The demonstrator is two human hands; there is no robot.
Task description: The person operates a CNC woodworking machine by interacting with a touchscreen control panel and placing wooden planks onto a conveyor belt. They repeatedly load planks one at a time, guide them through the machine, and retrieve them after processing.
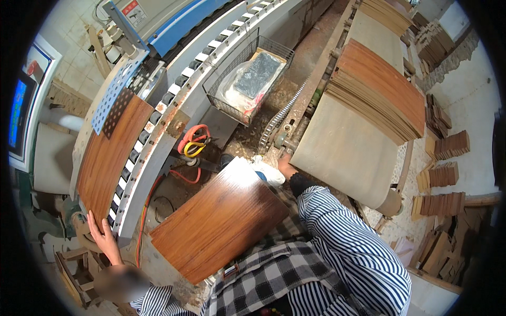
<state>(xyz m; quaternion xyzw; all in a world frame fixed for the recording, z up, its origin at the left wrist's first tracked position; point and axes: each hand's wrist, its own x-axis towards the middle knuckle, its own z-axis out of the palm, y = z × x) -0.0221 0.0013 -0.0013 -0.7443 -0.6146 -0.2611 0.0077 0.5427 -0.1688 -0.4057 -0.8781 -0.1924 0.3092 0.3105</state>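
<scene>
Pressing L hand (104, 238) flat, fingers spread, on panel (109, 158); R hand (286, 167) state unclear.

Bright even daylight, glare on wood panel (219, 224), strong fisheye bending, dark vignette, blurred lower-left patch.

I see a reddish-brown wood-grain board (219, 224) across my lap and another like it (108, 158) on the machine. My sleeve (348, 247) is striped navy and white, my apron (269, 284) checked black and white. The wire basket (247, 79) is grey, the hose (192, 139) orange and yellow.
</scene>
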